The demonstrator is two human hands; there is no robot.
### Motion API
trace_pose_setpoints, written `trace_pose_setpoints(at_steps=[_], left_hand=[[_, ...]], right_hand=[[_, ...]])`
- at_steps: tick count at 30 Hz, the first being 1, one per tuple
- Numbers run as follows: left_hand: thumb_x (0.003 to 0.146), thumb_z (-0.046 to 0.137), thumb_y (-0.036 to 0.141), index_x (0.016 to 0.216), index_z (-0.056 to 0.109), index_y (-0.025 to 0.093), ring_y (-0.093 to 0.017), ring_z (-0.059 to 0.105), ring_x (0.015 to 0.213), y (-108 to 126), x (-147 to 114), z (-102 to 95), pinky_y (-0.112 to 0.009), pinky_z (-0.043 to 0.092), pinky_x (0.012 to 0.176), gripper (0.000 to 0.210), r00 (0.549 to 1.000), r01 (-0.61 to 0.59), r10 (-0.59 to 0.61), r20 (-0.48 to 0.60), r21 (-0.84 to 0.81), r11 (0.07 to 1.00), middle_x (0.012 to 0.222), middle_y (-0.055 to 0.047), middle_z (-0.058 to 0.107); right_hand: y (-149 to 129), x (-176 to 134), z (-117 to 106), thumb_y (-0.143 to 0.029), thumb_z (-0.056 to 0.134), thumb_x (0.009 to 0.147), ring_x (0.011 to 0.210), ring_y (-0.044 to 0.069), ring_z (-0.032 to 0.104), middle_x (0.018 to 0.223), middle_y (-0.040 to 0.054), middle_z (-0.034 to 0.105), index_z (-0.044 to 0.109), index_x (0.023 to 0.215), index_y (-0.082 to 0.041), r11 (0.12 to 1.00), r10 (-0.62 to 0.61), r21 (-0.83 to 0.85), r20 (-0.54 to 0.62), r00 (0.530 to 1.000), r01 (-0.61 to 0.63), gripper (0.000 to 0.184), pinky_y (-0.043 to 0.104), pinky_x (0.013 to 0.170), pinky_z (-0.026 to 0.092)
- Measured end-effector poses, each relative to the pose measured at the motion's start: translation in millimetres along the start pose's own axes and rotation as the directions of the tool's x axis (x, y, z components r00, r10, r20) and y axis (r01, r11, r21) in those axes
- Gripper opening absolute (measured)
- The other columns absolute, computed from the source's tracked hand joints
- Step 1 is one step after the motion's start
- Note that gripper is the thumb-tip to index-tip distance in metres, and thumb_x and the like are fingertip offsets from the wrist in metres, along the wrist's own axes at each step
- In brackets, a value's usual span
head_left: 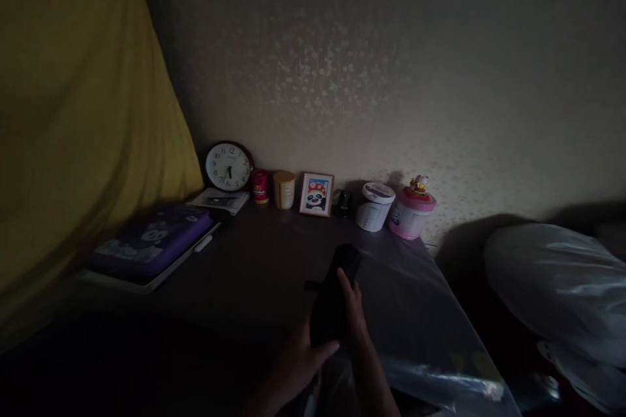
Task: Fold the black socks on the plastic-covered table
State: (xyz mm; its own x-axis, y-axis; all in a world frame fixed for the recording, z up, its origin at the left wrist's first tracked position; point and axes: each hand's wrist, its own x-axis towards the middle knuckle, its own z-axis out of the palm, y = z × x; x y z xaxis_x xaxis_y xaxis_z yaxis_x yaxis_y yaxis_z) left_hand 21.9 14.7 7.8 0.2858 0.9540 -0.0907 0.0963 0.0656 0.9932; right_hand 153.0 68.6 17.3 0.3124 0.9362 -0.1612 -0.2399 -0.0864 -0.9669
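A long black object (327, 313), rounded at its far end and with a short strap-like tab on its left, is held above the dark table. It is too dark to tell its kind; it looks like a slim pouch or a folded umbrella. My left hand (304, 353) grips its near end from the left, with the thumb across the front. Along its right side lies my right hand (353, 305), fingers pointing up and pressed against it. The fingers behind the object are hidden.
Along the wall stand a round clock (229, 167), a red can (260, 186), a yellow canister (284, 190), a panda picture frame (316, 195), a small black item (344, 203), a white tub (374, 207) and a pink tub (411, 214). A purple case (154, 241) lies left.
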Motion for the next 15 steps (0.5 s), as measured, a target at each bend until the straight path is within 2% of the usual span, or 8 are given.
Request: trace_pose_setpoints(at_steps=[2, 5, 11, 15], left_hand=[[0.072, 0.061, 0.023, 0.140, 0.031, 0.017, -0.024, 0.039, 0.133, -7, 5, 1.7, -0.039, 0.029, 0.111, 0.075, 0.996, -0.048, 0.057, -0.072, 0.119, 0.992, 0.136, -0.010, 0.051], [0.070, 0.060, 0.020, 0.142, 0.027, 0.016, -0.024, 0.029, 0.138, -16, 13, 1.1, -0.039, 0.022, 0.114, 0.080, 0.988, -0.047, 0.089, -0.123, 0.308, 0.950, 0.147, -0.013, 0.037], [0.075, 0.050, 0.015, 0.143, 0.023, 0.016, -0.018, 0.035, 0.135, -27, 16, -5.7, -0.035, 0.029, 0.110, 0.074, 0.977, -0.109, 0.189, -0.098, 0.530, 0.841, 0.147, -0.012, 0.038], [0.072, 0.047, 0.007, 0.146, 0.014, 0.013, -0.019, 0.034, 0.136, -24, 10, -7.5, -0.032, 0.029, 0.109, 0.082, 0.988, -0.059, 0.139, -0.062, 0.686, 0.725, 0.150, -0.013, 0.031]], right_hand=[[-3, 3, 2, -0.057, 0.070, 0.064, 0.096, 0.025, 0.064, 0.100, 0.0067, 0.069, 0.057, 0.118, -0.016, 0.997, 0.083, 0.000, -0.023, 0.996, -0.083, 0.070, 0.030, 0.076, 0.052], [-5, 5, 5, -0.051, 0.076, 0.060, 0.095, 0.025, 0.065, 0.100, 0.0068, 0.069, 0.054, 0.120, -0.014, 0.989, 0.145, 0.006, -0.008, 0.989, -0.145, 0.074, 0.029, 0.075, 0.053], [-2, 6, 4, -0.046, 0.079, 0.057, 0.090, 0.026, 0.067, 0.097, 0.0052, 0.071, 0.056, 0.120, -0.018, 0.981, 0.177, 0.069, 0.056, 0.983, -0.181, 0.073, 0.031, 0.071, 0.055], [1, 8, 2, -0.048, 0.074, 0.063, 0.097, 0.027, 0.065, 0.103, 0.0056, 0.069, 0.056, 0.121, -0.019, 0.976, 0.192, 0.096, 0.051, 0.980, -0.196, 0.067, 0.034, 0.077, 0.054]])
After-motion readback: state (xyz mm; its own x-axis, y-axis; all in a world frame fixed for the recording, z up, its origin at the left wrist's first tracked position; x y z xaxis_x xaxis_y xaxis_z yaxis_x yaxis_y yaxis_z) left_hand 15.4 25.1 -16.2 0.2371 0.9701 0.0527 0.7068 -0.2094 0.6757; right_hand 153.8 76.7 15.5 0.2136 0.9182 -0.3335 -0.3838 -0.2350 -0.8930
